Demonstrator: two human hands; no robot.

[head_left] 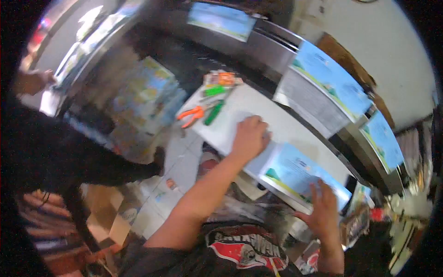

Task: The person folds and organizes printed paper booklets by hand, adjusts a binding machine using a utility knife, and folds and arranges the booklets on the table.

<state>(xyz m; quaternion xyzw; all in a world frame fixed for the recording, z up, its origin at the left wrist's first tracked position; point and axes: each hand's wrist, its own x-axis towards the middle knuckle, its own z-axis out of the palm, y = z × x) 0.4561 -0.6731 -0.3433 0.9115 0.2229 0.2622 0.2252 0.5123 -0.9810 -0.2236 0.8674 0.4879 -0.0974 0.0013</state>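
A printed light-blue sheet (300,173) with a green and yellow border lies along the front of the white tabletop (295,129). Its left part shows a plain grey-white surface. My left hand (251,134) rests at that left end with its fingers curled; a small greyish edge shows beside the fingers, and what they hold is hidden. Over the right part of the sheet, my right hand (323,205) has its thumb stretched away from the fingers, the fingertips at the printed surface. Orange-handled pliers (191,115) and a green-handled tool (213,112) lie at the table's far left end.
Matching printed sheets (327,83) hang over a dark metal rail behind the table, one (221,21) farther back. Another person (60,143) in dark clothes stands at left, near a stack of printed material (147,94). A cardboard box (104,214) sits on the floor.
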